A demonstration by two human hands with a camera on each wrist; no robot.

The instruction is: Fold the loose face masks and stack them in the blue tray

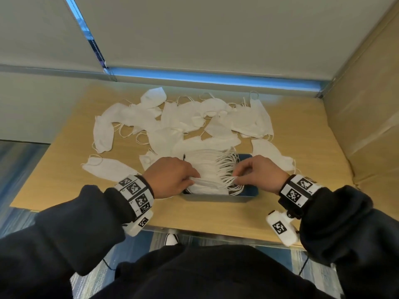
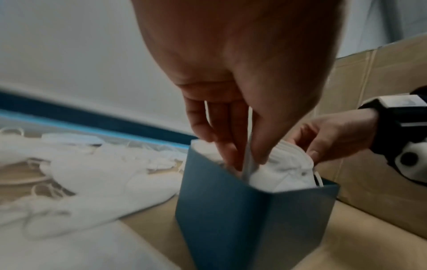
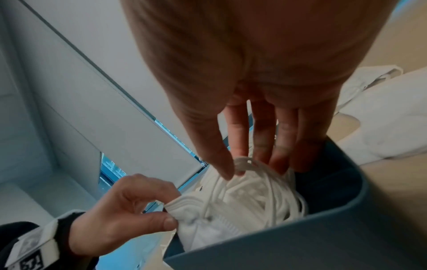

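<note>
White folded fabric face mask (image 1: 208,184) sits at the near end of the row of folded white masks (image 1: 207,162) standing in the dark blue rectangular plastic tray (image 1: 218,198), and I have both hands on it. My left hand (image 1: 170,180) pinches the mask's left end between thumb and curled fingers; the left wrist view shows those fingers (image 2: 221,138) reaching down inside the tray's left wall. My right hand (image 1: 258,172) pinches the white elastic ear loops (image 3: 245,164) at the mask's right end, thumb against forefinger, the other fingers hanging fairly straight over the tray's right side. In the right wrist view the loops bunch together beneath my fingertips, spilling over the stacked masks.

That tray stands near the front edge of the light wooden tabletop (image 1: 64,152), between my wrists. Beyond it, across the far half of the table, loose unfolded white masks (image 1: 172,117) lie scattered and overlapping, with one loose mask (image 1: 108,167) just left of my left hand and another (image 1: 272,156) just right of the tray. Brown cardboard (image 1: 367,104) stands along the table's right side.
</note>
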